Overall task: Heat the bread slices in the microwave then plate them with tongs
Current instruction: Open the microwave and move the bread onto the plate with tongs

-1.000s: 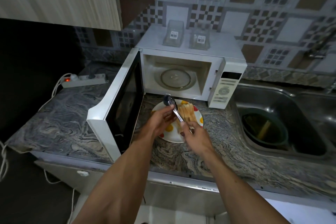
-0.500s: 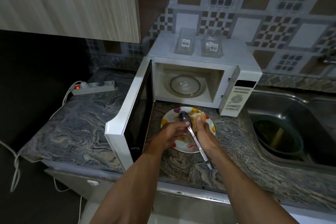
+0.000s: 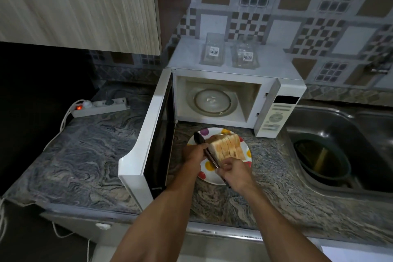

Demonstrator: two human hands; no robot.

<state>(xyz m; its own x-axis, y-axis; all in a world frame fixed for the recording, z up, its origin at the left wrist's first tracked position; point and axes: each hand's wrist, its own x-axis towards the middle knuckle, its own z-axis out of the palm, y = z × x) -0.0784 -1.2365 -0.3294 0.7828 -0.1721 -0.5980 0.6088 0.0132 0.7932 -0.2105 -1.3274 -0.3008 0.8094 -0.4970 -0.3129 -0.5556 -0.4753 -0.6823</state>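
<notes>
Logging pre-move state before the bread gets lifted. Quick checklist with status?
1. Microwave door open: ok.
2. Turntable bare, ready for a load: ok.
3. Bread slices stacked on the plate: ok.
4. Tongs held by right hand, left hand also at them: ok.
5. Tongs closed on a slice: cannot tell, tips lie beside the stack.
6. Plate fully on the counter: ok.
</notes>
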